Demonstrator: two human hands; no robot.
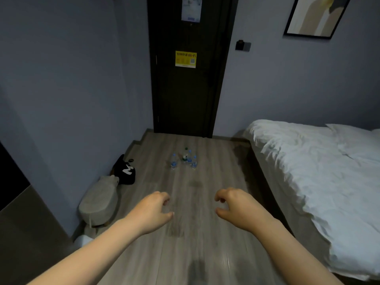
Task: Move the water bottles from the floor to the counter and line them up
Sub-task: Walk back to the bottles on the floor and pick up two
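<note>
At the far left a grey wall [61, 89] runs back toward the door. At its foot lies a grey cushion [98, 202], shaped rather like a turtle. Just behind it is a black cap [126, 172] with a white M, and both sit on the floor [185, 254] against the wall. The left hand [154, 210] reaches forward over the wooden planks, palm down, its fingers loosely curled and holding nothing. Well beyond both hands, near the door, the bottles [185, 159] stand upright on the floor in a tight cluster. Most have blue caps and labels and one has a green cap, but they are too small to count surely. Behind them the dark door [187, 95] is closed, with a yellow Wi-Fi sticker [185, 59] at mid-height and a pale notice [191, 9] near its top. The right hand [236, 204] mirrors the left, stretched out above the floor with fingers bent loosely and thumb apart, gripping nothing. On the wall right of the door sits a dark switch [242, 45], and higher up hangs a framed picture [316, 15]. The bed [318, 182] fills the right side, covered with rumpled white bedding, with a pillow [353, 138] at its far end.
</note>
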